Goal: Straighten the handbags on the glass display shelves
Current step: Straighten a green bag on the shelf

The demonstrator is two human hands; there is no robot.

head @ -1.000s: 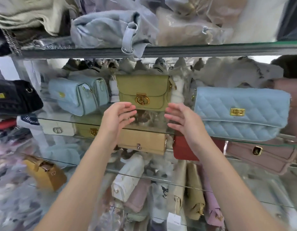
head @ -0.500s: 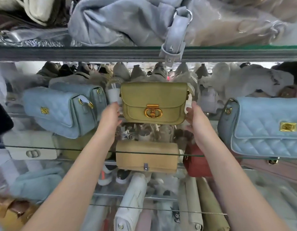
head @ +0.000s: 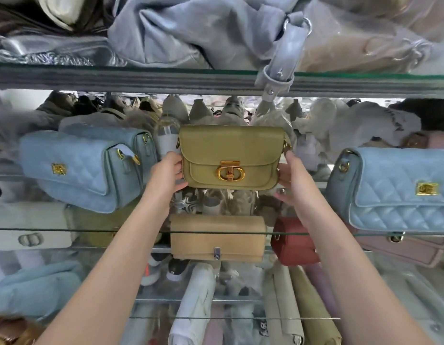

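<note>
Take the middle handbag [head: 231,155] as the centre of the dial. It is above the glass shelf [head: 91,229]; I cannot tell whether it rests on it. The left hand [head: 166,175] holds its end at 9 o'clock, and the right hand [head: 294,180] holds its end at 3 o'clock.

Further at 9 o'clock lies the left handbag [head: 76,173], near but apart. Further at 3 o'clock is the right handbag [head: 400,190], well apart.

At 12 o'clock runs the upper shelf [head: 141,79]. On it, at 11 o'clock, lies a soft bag [head: 191,33], and its strap [head: 278,70] hangs over the shelf edge at 1 o'clock.

At 6 o'clock, one shelf lower, sits the lower handbag [head: 217,237]. A small handbag [head: 294,242] is just beside it, at 5 o'clock.
</note>
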